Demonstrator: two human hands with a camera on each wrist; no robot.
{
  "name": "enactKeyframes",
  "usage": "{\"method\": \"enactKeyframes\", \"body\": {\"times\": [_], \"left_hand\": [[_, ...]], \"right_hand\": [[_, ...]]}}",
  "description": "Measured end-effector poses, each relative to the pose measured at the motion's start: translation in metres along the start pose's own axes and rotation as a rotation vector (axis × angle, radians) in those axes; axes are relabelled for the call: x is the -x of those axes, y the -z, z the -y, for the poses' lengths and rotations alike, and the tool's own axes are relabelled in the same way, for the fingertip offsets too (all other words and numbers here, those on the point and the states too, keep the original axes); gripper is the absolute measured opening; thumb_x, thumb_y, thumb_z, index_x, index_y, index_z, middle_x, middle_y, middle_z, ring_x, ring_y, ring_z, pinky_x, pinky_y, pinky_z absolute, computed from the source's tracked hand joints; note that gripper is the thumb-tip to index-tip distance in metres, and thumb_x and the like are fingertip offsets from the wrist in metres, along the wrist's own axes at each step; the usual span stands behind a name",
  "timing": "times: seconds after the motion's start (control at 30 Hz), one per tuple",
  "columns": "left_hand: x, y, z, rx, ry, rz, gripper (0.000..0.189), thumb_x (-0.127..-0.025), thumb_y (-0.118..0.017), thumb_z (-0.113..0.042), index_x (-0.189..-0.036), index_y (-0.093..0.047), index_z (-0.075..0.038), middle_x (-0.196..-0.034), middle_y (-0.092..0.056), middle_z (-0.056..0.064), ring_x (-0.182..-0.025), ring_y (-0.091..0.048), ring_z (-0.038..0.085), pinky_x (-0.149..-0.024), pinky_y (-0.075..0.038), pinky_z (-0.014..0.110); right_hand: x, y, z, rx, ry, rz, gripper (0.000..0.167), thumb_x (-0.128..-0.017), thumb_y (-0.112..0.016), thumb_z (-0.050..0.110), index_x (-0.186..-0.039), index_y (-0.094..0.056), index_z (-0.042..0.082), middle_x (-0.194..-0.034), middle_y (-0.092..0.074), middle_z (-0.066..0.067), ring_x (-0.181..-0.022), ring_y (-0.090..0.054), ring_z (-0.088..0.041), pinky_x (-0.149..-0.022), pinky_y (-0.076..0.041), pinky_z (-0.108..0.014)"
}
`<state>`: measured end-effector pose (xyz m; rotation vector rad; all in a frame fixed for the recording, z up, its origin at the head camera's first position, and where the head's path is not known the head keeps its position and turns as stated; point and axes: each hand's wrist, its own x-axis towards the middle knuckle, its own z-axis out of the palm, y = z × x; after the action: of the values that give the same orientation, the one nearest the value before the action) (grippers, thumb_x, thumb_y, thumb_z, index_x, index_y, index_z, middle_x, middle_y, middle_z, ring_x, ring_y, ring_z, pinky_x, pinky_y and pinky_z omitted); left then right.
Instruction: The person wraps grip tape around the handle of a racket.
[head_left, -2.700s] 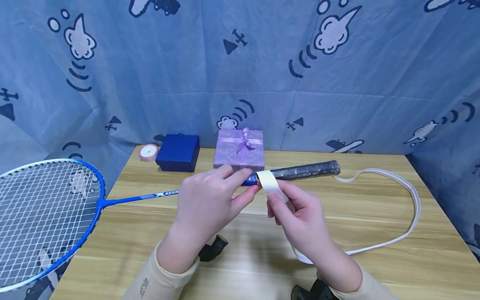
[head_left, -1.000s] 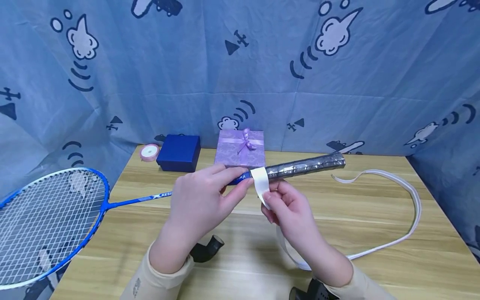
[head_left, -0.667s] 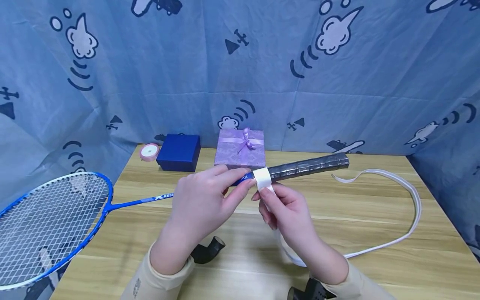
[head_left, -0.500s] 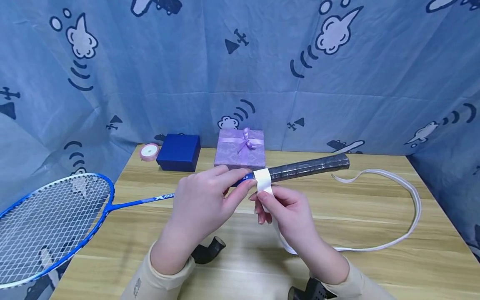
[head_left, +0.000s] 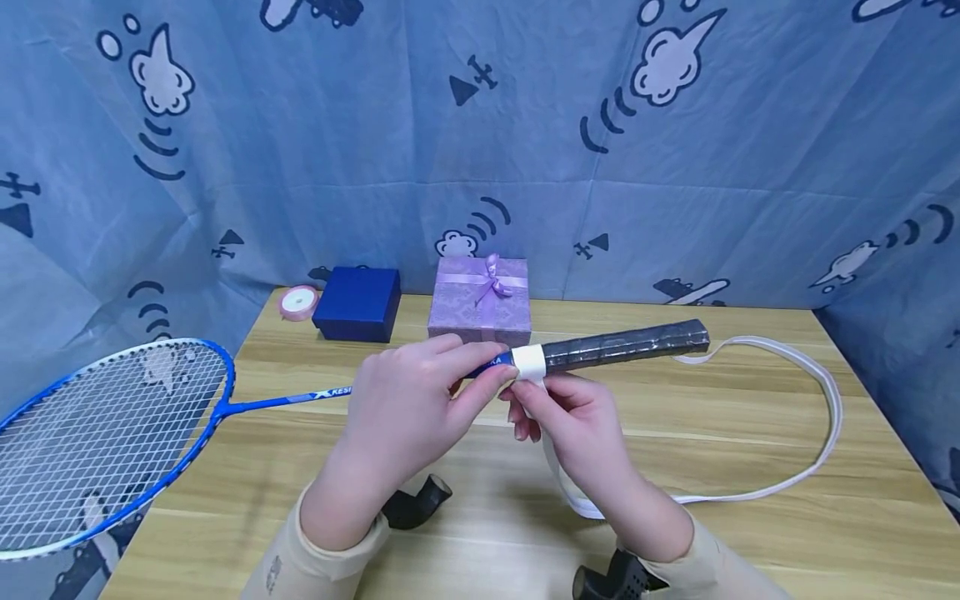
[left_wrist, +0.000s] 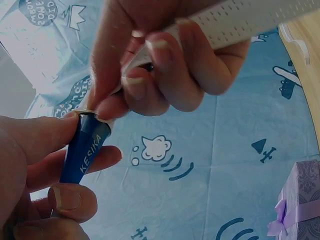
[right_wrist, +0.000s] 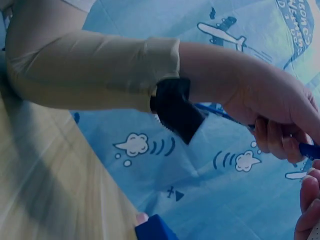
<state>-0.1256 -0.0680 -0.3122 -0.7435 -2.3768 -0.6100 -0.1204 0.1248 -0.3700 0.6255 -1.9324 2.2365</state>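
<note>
A blue badminton racket [head_left: 288, 400] is held slantwise above the table, its strung head at the left and its dark handle [head_left: 626, 346] at the right. My left hand [head_left: 420, 408] grips it at the blue cone [left_wrist: 85, 147] marked KESIKA, thumb close to the handle's start. White grip tape [head_left: 529, 362] wraps round the handle just beyond the cone. My right hand [head_left: 581, 425] pinches that tape right below the handle. In the left wrist view the tape's perforated strip [left_wrist: 250, 22] runs across the right hand's fingers. The tape's long tail loops over the table to the right.
A navy box [head_left: 357, 304], a lilac gift box [head_left: 480, 296] with a bow and a pink ribbon spool [head_left: 298, 303] stand along the back of the wooden table [head_left: 750, 550]. A patterned blue curtain [head_left: 480, 150] hangs behind. Black wrist cameras [head_left: 416, 502] sit under the sleeves.
The tape has gone from a loose, hanging strip to lying snug round the handle's start. The right hand has moved slightly left, closer under the handle. The racket head has tilted.
</note>
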Motion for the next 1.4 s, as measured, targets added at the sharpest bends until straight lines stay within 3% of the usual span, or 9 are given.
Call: {"method": "enactKeyframes", "body": {"times": [0.17,0.3,0.5,0.6,0.73,0.9,1.1,1.23,1.4], "left_hand": [[0.0,0.003,0.0,0.009,0.002,0.02,0.023,-0.096,-0.073,-0.043,-0.11,-0.082,-0.027,-0.071,-0.063,-0.013,-0.051,-0.042,0.004,-0.043,-0.027,0.023],[0.001,0.006,0.001,0.021,-0.002,0.034,0.023,-0.096,-0.073,-0.043,-0.109,-0.082,-0.027,-0.069,-0.06,-0.013,-0.051,-0.043,0.003,-0.043,-0.027,0.023],[0.001,0.008,0.001,0.055,-0.035,0.072,0.017,-0.097,-0.072,-0.039,-0.104,-0.082,-0.027,-0.063,-0.05,-0.013,-0.051,-0.04,0.003,-0.045,-0.026,0.022],[0.0,0.009,0.0,0.075,-0.051,0.098,0.015,-0.098,-0.071,-0.036,-0.102,-0.081,-0.027,-0.064,-0.051,-0.013,-0.052,-0.041,0.002,-0.045,-0.027,0.022],[-0.001,0.009,-0.001,0.079,-0.106,0.107,0.024,-0.096,-0.075,-0.036,-0.116,-0.077,-0.024,-0.077,-0.064,-0.011,-0.054,-0.045,0.003,-0.046,-0.03,0.02],[-0.001,0.006,0.001,-0.024,-0.266,0.007,0.038,-0.095,-0.072,-0.012,-0.13,-0.071,-0.027,-0.082,-0.057,-0.004,-0.051,-0.04,0.008,-0.045,-0.025,0.02],[0.0,0.005,0.005,-0.113,-0.339,-0.096,0.051,-0.092,-0.058,0.005,-0.126,-0.073,-0.029,-0.077,-0.052,-0.003,-0.049,-0.033,0.011,-0.047,-0.02,0.024],[0.001,0.007,0.007,-0.13,-0.336,-0.082,0.053,-0.091,-0.055,0.006,-0.128,-0.073,-0.027,-0.077,-0.052,-0.003,-0.049,-0.032,0.012,-0.047,-0.02,0.025],[-0.001,0.008,0.007,-0.135,-0.341,-0.036,0.054,-0.088,-0.055,0.006,-0.128,-0.073,-0.024,-0.077,-0.052,-0.004,-0.049,-0.032,0.012,-0.045,-0.021,0.025]], "right_hand": [[-0.002,0.003,-0.001,0.092,-0.075,-0.025,0.017,-0.1,-0.062,-0.001,-0.09,-0.07,-0.012,-0.065,-0.062,0.001,-0.051,-0.053,-0.013,-0.049,-0.048,-0.027],[-0.003,0.006,-0.003,0.086,-0.115,-0.027,0.006,-0.097,-0.065,-0.001,-0.1,-0.07,0.001,-0.057,-0.055,0.002,-0.044,-0.048,-0.012,-0.041,-0.04,-0.029],[-0.005,0.01,-0.009,-0.12,-0.055,0.011,0.051,-0.092,-0.062,-0.014,-0.131,-0.068,0.018,-0.062,-0.059,0.004,-0.042,-0.043,-0.013,-0.035,-0.031,-0.031],[-0.004,0.01,-0.012,-0.193,-0.015,0.023,0.047,-0.09,-0.061,-0.017,-0.121,-0.072,0.017,-0.071,-0.065,0.006,-0.044,-0.042,-0.015,-0.038,-0.032,-0.031],[-0.002,0.009,-0.01,-0.209,0.024,-0.033,0.033,-0.09,-0.061,-0.015,-0.103,-0.07,0.014,-0.07,-0.064,0.004,-0.046,-0.044,-0.016,-0.04,-0.036,-0.03],[-0.003,0.006,-0.003,-0.223,0.032,-0.126,0.022,-0.092,-0.059,-0.014,-0.091,-0.061,0.008,-0.065,-0.058,0.0,-0.046,-0.043,-0.017,-0.039,-0.033,-0.032],[-0.003,0.004,0.004,-0.146,-0.025,-0.127,0.008,-0.095,-0.063,-0.007,-0.093,-0.064,0.001,-0.062,-0.057,-0.003,-0.044,-0.046,-0.017,-0.04,-0.039,-0.029],[-0.003,0.005,0.004,-0.152,-0.044,-0.078,0.01,-0.097,-0.063,-0.007,-0.101,-0.065,0.002,-0.065,-0.062,-0.003,-0.044,-0.053,-0.016,-0.042,-0.045,-0.027],[-0.003,0.008,0.001,-0.227,-0.013,-0.012,0.032,-0.095,-0.063,-0.011,-0.121,-0.066,0.006,-0.077,-0.068,-0.002,-0.05,-0.06,-0.015,-0.046,-0.05,-0.026]]}}
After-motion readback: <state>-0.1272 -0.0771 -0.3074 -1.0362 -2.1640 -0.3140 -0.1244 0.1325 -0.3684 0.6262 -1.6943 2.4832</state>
